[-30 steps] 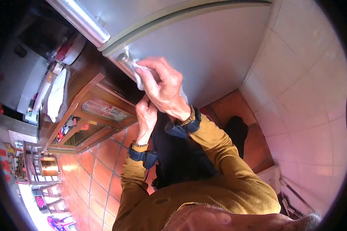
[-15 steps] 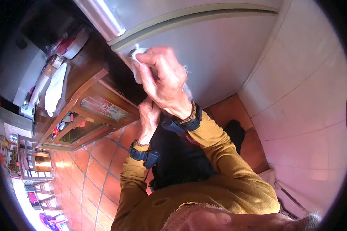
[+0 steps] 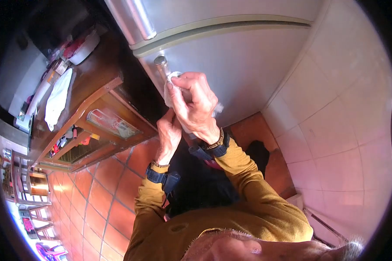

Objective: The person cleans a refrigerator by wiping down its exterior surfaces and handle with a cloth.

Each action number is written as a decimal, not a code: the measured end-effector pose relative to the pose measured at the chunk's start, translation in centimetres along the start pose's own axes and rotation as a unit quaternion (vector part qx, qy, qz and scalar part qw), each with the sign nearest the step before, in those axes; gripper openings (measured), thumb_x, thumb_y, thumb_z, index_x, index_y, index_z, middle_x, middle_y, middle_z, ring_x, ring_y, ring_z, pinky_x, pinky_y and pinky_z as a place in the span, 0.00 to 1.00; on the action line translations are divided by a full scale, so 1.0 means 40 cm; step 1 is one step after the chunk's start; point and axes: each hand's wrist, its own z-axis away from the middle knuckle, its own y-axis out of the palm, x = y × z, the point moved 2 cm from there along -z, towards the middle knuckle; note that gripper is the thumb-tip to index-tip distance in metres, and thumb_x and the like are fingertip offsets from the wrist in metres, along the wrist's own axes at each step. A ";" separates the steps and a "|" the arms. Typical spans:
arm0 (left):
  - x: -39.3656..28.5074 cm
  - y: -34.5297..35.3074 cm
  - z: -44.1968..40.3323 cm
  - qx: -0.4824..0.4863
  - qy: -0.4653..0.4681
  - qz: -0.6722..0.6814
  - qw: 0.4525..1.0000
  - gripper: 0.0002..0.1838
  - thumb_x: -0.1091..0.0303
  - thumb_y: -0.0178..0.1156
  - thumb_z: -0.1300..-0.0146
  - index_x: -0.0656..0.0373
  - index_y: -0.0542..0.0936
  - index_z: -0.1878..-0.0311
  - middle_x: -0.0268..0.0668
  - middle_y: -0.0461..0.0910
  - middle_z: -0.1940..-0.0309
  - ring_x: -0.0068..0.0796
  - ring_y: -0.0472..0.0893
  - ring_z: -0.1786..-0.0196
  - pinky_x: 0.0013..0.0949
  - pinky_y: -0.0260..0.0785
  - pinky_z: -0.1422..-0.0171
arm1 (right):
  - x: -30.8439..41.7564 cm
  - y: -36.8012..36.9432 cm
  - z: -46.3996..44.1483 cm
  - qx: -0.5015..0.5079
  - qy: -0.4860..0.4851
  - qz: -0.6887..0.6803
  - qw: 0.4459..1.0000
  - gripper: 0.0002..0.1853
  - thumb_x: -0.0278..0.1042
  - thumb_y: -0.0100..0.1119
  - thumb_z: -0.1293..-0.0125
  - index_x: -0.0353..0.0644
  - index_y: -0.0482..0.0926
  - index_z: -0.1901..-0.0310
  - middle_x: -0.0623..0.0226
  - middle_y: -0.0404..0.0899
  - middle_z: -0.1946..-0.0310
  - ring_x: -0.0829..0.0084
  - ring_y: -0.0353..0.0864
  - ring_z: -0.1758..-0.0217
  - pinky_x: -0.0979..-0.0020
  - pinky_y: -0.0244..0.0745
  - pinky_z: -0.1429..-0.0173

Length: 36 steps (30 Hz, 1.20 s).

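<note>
Right hand (image 3: 198, 102) pinches a white cloth (image 3: 168, 97) over the tubular refrigerator door handle (image 3: 162, 65), just below its capped end. Left hand (image 3: 169, 132) sits nearer the body than the handle; fingers hidden, can't tell its grip. Risks: loose pinch, cloth bunches or slides off the handle; hard pull, lower door (image 3: 252, 65) swings open; wide stroke, knuckles hit the wooden cabinet (image 3: 89, 89) left of the handle.

right grip (image 3: 197, 103) curled | left grip (image 3: 167, 134) lower, fingers partly hidden | arms (image 3: 244, 167) forward
</note>
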 end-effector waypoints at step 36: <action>-0.016 0.013 -0.003 0.018 -0.063 0.087 0.994 0.09 0.67 0.62 0.32 0.64 0.80 0.58 0.25 0.72 0.74 0.15 0.68 0.69 0.22 0.64 0.65 | -0.061 0.008 -0.186 0.150 -0.265 0.115 0.946 0.16 0.22 0.62 0.52 0.43 0.80 0.58 0.64 0.79 0.62 0.63 0.81 0.61 0.66 0.80 0.61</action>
